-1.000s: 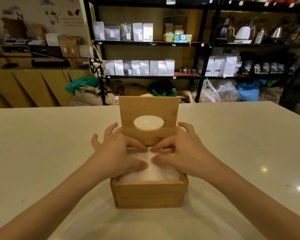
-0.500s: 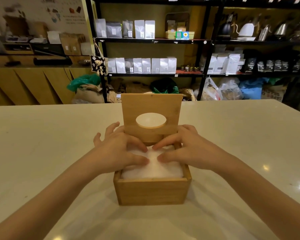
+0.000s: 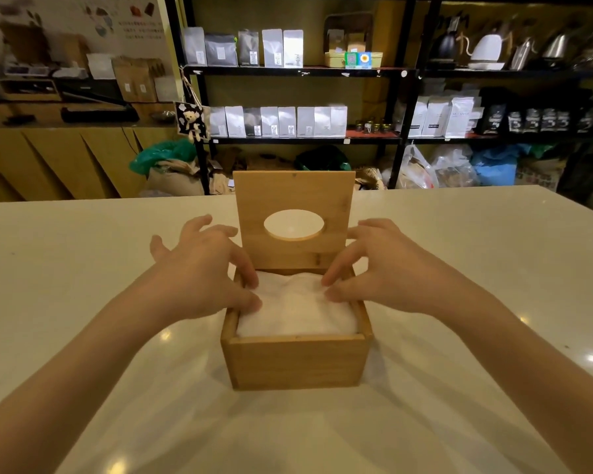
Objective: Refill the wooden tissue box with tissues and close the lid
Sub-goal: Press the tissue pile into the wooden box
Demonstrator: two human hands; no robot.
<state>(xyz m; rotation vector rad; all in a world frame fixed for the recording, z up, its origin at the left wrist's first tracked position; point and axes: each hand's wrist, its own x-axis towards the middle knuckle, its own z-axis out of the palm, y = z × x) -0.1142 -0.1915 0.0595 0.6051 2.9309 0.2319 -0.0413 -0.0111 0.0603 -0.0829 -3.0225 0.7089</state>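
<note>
Both hands, left hand [image 3: 202,278] and right hand [image 3: 380,271], fingers spread, press tissues [image 3: 295,309] at frame centre. Lid [image 3: 293,200] stands upright just behind, equally near either.

The upright lid [image 3: 293,200] blocks the box's [image 3: 297,362] far side; bare table [image 3: 65,268] lies open around it.

a pale glossy table [image 3: 83,302] fills the foreground. behind its far edge stands a black metal shelf unit [image 3: 396,107]. on the unit's shelves sit rows of grey and white pouches [image 3: 278,121], kettles [image 3: 486,49] at upper right, and a small green box [image 3: 353,59]. a bear-print tag [image 3: 191,122] hangs off the unit's left post. bags [image 3: 435,169] lie at its foot. left of the unit runs a wooden counter [image 3: 59,159].
</note>
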